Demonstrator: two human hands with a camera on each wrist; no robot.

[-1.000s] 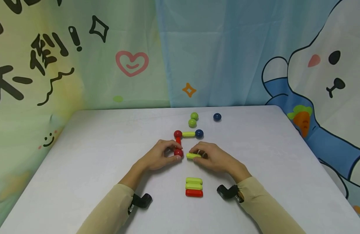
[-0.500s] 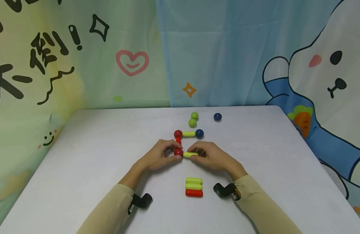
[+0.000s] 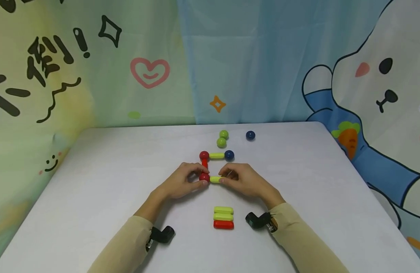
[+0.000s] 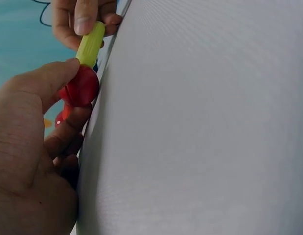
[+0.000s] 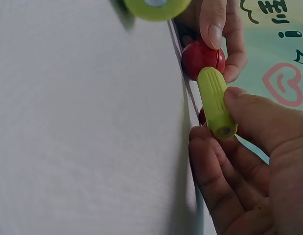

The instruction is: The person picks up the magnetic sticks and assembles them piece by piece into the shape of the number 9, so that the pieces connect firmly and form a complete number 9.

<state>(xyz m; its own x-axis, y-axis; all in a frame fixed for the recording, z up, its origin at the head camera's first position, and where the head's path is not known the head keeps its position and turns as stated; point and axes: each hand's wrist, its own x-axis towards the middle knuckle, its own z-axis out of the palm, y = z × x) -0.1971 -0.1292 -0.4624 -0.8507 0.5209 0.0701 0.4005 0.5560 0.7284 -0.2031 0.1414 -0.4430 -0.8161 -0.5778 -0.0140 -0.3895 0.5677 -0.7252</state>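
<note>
My left hand [image 3: 182,181] holds the near red ball [image 3: 204,178] between thumb and fingers. From this ball a red rod [image 3: 204,163] leads back to a second red ball [image 3: 204,156]. A yellow-green rod [image 3: 216,156] joins that one to a dark blue ball [image 3: 229,155]. On the right, my right hand [image 3: 245,181] pinches another yellow-green rod [image 5: 217,103] between thumb and fingers. This rod's far end meets the near red ball in both wrist views; its free end shows a small grey metal disc.
Two green balls [image 3: 221,143] and a loose dark blue ball [image 3: 250,135] lie toward the back of the white table [image 3: 110,170]. Nearer me, two yellow-green rods [image 3: 223,217] and a red rod [image 3: 224,225] lie side by side. A printed cloth [image 3: 223,64] hangs behind.
My right hand has moved left, bringing the yellow-green rod from a gap away up against the near red ball. The left hand keeps its hold. The head view has shifted slightly.
</note>
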